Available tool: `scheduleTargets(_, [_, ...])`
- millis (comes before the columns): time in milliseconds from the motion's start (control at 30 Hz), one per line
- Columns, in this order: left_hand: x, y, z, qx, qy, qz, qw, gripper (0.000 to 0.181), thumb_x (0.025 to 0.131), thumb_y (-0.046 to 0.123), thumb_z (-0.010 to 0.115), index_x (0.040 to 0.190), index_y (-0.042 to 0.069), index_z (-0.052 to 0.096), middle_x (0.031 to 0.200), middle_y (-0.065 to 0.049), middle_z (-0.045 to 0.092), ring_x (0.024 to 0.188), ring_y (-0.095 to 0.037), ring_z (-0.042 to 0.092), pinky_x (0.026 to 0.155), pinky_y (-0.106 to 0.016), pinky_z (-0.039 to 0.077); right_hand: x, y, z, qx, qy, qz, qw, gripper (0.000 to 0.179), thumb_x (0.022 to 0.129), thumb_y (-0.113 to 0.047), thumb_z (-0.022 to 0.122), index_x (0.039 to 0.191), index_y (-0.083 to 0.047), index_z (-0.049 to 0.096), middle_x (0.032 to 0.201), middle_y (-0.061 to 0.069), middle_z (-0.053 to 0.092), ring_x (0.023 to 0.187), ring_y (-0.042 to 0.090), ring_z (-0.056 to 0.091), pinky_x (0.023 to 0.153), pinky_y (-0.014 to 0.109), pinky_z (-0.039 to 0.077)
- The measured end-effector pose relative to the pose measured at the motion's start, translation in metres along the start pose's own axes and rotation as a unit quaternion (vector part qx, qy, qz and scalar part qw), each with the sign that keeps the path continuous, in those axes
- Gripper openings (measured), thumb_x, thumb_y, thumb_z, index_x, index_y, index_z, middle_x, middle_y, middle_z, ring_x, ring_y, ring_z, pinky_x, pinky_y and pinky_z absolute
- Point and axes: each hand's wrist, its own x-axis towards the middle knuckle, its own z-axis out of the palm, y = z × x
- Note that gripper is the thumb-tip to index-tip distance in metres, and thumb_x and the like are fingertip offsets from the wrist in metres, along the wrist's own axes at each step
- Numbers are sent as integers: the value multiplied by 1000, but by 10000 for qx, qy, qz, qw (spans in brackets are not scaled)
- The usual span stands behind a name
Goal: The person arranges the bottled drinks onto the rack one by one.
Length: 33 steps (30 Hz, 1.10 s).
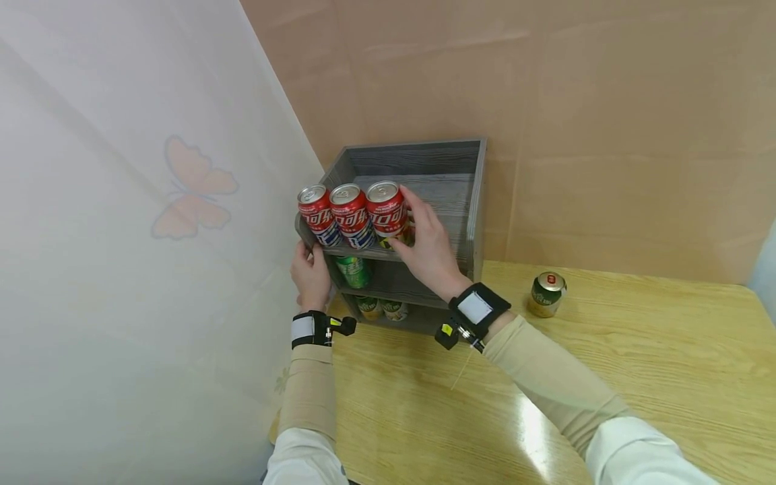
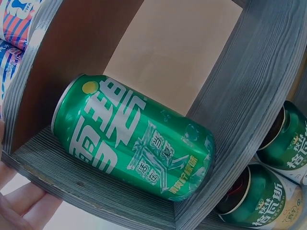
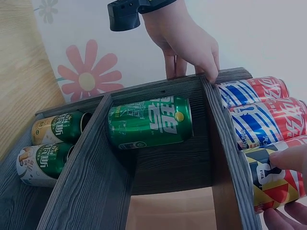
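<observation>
Three red cola cans stand in a row on the top tier of a grey wooden shelf (image 1: 424,269). My right hand (image 1: 429,250) grips the rightmost cola can (image 1: 386,209), thumb in front and fingers round its right side. Beside it stand the middle cola can (image 1: 350,214) and the left cola can (image 1: 318,214). My left hand (image 1: 312,276) holds the shelf's left side edge, just below the top tier. Near that hand, a green soda can (image 2: 134,139) stands on the middle tier at its left end.
On the bottom tier are two green-and-gold cans, one left (image 1: 368,307) and one right (image 1: 395,310). Another green-and-gold can (image 1: 547,295) stands on the wooden table (image 1: 655,350), right of the shelf. A white curtain (image 1: 121,303) hangs along the left.
</observation>
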Motion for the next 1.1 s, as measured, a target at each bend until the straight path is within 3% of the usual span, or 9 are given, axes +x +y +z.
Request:
scheduleTargets(700, [0,-1,-3,-24,-52,-102,9999,35,108,34,50,136,17,61,136,0,62,124,-18,60,102,-45,49,-3,-9,-1,-160,-239,158,9995,100,85,-11,84,161,-9,19,146,18,41,132,33,48,106,50,44])
scheduleTargets(1100, [2,-5,-4,11,23,-51,10000,34,108,31,50,135,14,62,135,-2,64,122,-18,60,101,-43,49,-5,-40,-32,-485,46,-694,9964,85,86,-19,84,153,-2,35,146,19,41,130,32,50,102,45,48])
